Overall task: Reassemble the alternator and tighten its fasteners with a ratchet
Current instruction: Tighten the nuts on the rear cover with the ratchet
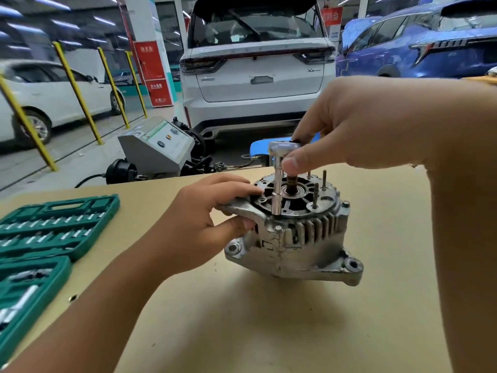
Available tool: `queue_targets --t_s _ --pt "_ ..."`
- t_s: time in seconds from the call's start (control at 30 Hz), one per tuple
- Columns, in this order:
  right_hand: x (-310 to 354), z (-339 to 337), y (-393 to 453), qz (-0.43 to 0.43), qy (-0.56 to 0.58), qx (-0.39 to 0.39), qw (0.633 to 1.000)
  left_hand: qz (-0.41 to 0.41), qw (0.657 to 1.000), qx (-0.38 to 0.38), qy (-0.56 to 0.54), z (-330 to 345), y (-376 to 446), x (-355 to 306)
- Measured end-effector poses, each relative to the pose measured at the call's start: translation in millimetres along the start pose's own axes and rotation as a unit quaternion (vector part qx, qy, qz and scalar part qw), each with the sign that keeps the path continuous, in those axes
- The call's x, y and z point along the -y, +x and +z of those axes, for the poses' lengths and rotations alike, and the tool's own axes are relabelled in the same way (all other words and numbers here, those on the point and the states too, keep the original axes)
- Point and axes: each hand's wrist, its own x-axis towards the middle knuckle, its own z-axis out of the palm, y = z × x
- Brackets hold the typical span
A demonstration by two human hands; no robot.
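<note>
The silver alternator (pixel 293 243) stands on the tan table (pixel 269 319), its finned housing facing me and its shaft and several studs pointing up. A chrome ratchet (pixel 281 149) with a long socket extension (pixel 277 195) stands upright on a fastener at the front of the alternator's top face. My right hand (pixel 349 125) grips the ratchet head from above, thumb pressed against the extension. My left hand (pixel 204 219) holds the alternator's left mounting ear, thumb beneath and fingers on top.
An open green socket-set case (pixel 53 227) with several sockets lies at the table's left edge. Beyond the table stand a grey machine (pixel 158 149) on the floor, a white SUV (pixel 255 63), a blue car (pixel 430 41) and yellow posts.
</note>
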Motion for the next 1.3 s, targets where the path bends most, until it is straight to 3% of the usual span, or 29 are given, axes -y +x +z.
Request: queue_targets --t_s 0.13,0.53,0.67,0.77,0.87,1.17,1.3 --pt "6.2 1.3 -4.3 -0.022 -0.019 0.020 0.999 -0.009 1.000 0.002 -0.004 -0.1 0.9 0.4" --pt "7.5 9.5 7.5 -0.026 -0.056 -0.023 0.998 -0.041 0.999 0.020 -0.004 -5.3 4.9 -1.9" --pt "7.8 11.8 11.3 -0.039 -0.062 -0.043 0.996 -0.027 0.998 -0.064 -0.013 -5.9 1.4 -14.5" --pt "9.7 12.6 11.2 -0.049 -0.068 -0.049 0.995 0.026 0.993 -0.088 -0.077 1.2 2.3 -31.0" --pt "12.4 12.6 9.6 -0.053 -0.075 -0.056 0.994 0.022 0.987 -0.124 -0.103 10.0 9.5 -36.8" --pt "17.8 17.6 11.4 -0.046 -0.148 -0.054 0.986 0.028 0.991 -0.082 -0.098 6.4 11.7 -34.4" --pt "17.7 20.9 12.1 -0.072 -0.162 -0.071 0.982 0.035 0.988 -0.107 -0.104 10.3 10.1 -33.9"
